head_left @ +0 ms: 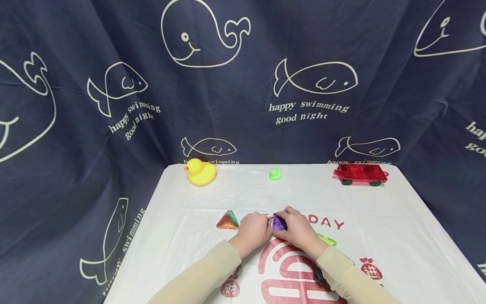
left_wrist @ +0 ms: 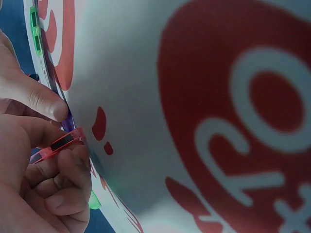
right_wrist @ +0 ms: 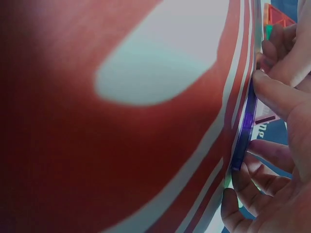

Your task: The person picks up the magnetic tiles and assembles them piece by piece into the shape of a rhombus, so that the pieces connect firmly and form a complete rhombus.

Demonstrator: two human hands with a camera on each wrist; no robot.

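Near the middle of the white table my left hand (head_left: pixel 253 229) pinches a pink translucent magnetic tile (left_wrist: pixel 59 144), seen edge-on between thumb and fingers in the left wrist view. Close beside it, my right hand (head_left: pixel 298 228) holds a purple translucent magnetic tile (head_left: pixel 279 222). In the right wrist view the purple tile (right_wrist: pixel 245 124) lies low along the tabletop, thumb at one end and fingers at the other. The pink tile (right_wrist: pixel 266 118) stands up against its far side. Left of the left hand sits a small pointed shape of orange and green tiles (head_left: pixel 228 221).
A yellow duck (head_left: pixel 202 172), a small green duck (head_left: pixel 275 174) and a red wheeled car base (head_left: pixel 361 174) line the table's back. A light green tile (head_left: pixel 327 240) lies by the right wrist, and a dark piece (head_left: pixel 320 276) is partly under the right sleeve. Navy cloth (head_left: pixel 243 105) hangs behind.
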